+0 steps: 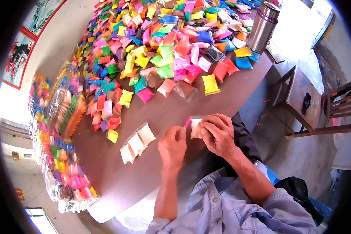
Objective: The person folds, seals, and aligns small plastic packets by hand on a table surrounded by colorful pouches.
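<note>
My right hand [218, 134] is closed, thumb and fingers pinching a small white packet [195, 128] above the table's near edge. Just left of it, my left hand [172, 146] is closed, with a thin pink strip [188, 121] rising from its fingertips beside the packet. Whether the strip touches the packet is hard to tell. Several white packets [136, 143] lie overlapping in a slanted row on the brown table [171, 111], left of my left hand. A single yellow packet [211, 84] lies beyond my right hand.
A big heap of small coloured packets [165, 54] covers the far part of the table. Clear bags of coloured packets [68, 163] line the left edge. A steel flask [263, 27] stands at the far right. A wooden stool [300, 97] and chair [341, 103] are on the right.
</note>
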A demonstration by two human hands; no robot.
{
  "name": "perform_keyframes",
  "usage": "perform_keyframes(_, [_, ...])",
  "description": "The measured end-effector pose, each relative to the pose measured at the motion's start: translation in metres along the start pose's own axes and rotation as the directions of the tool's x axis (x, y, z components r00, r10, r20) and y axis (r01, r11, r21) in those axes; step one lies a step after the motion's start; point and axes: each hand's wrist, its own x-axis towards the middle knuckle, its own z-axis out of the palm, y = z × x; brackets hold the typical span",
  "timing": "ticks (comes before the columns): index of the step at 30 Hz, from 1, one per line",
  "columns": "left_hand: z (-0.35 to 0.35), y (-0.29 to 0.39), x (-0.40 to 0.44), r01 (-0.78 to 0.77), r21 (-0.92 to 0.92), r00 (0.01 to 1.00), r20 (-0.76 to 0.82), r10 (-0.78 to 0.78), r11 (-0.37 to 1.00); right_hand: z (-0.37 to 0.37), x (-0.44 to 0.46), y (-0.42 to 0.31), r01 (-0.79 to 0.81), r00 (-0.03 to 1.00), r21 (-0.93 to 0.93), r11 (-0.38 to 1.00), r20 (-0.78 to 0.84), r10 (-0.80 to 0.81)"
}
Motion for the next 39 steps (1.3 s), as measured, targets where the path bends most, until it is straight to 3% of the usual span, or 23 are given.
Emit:
perform_keyframes(4, [-0.014,0.01,-0.015,0.114,-0.162,0.992,0.076,-0.102,0.98,0.0,0.001,-0.002,-0.02,1.0,0.02,1.0,-0.005,0.02])
perform_keyframes(8, [-0.012,0.01,-0.032,0.061,-0.159,0.997,0.056,-0.053,0.985,-0.003,0.008,-0.009,-0.007,1.0,-0.038,0.999,0.027,0.008])
perform_keyframes(11, [-0.004,-0.007,-0.031,-0.012,0.014,0.997,-0.079,0.013,1.0,-0.003,0.008,-0.009,-0.002,0.999,-0.068,0.998,0.041,0.005])
perform_keyframes(14, [-0.009,-0.007,-0.025,0.041,0.027,0.996,-0.076,-0.039,0.999,-0.001,0.008,-0.007,-0.002,0.999,-0.07,0.998,0.042,0.005])
perform_keyframes(20, [-0.004,0.015,-0.037,-0.067,-0.104,0.995,-0.077,0.059,0.992,0.004,0.007,-0.007,-0.018,1.0,-0.055,0.998,-0.018,0.017])
perform_keyframes(22, [0.001,0.004,-0.042,-0.076,-0.045,0.997,-0.028,0.075,0.996,0.005,0.008,-0.008,-0.012,0.999,-0.056,0.998,-0.036,0.01])
perform_keyframes(25, [0.001,-0.003,-0.041,-0.055,0.114,0.988,-0.135,0.071,0.992,0.002,0.009,-0.009,-0.024,0.999,-0.061,0.998,-0.04,0.022])
perform_keyframes(30, [-0.009,-0.004,-0.037,0.025,0.09,0.99,-0.143,-0.012,0.996,0.007,0.009,-0.008,-0.031,0.997,-0.059,0.998,-0.068,0.027])
perform_keyframes(36, [0.001,0.008,-0.047,-0.071,0.021,0.994,-0.086,0.072,0.997,0.005,0.009,-0.009,-0.042,0.998,-0.035,0.999,-0.053,0.04])
perform_keyframes(39, [-0.003,-0.008,-0.047,-0.039,0.165,0.983,-0.17,0.068,0.985,0.007,0.008,-0.007,-0.039,0.997,-0.042,0.998,-0.069,0.036])
